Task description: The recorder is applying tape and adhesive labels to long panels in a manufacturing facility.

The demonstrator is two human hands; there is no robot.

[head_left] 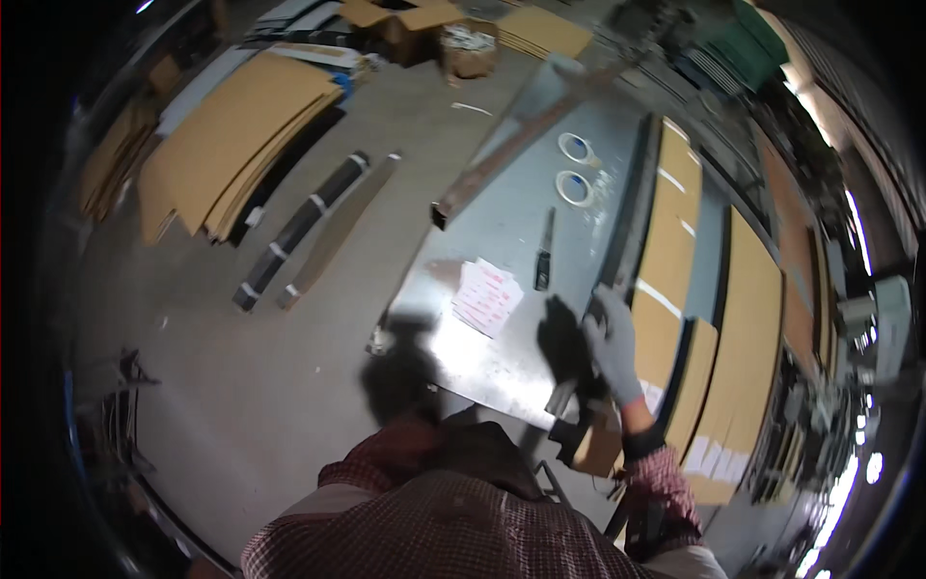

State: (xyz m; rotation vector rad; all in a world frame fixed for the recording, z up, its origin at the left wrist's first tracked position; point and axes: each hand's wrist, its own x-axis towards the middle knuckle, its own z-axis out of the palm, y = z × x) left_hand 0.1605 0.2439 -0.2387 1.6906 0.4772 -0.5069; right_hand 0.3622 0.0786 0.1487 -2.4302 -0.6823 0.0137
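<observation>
My right hand [612,343], in a grey glove, is over the right part of a metal-topped table [502,246]. Its fingers are loosely bent and apart, with nothing visible in them. It is nearest the dark side edge of a long cardboard-faced panel [667,241] with white tape strips; whether it touches that edge, I cannot tell. My left sleeve [371,461] shows low in the view, but the hand is lost in shadow. On the table lie a black-handled knife [545,253], a stack of paper slips with red writing [487,296] and two tape rolls [575,188].
A rusty metal beam [521,140] slants across the table's far left. More cardboard panels [738,338] lie on the right. On the floor are a taped dark bundle [304,232], a narrow brown strip [342,232], a stack of cardboard sheets [241,140] and open boxes [415,29].
</observation>
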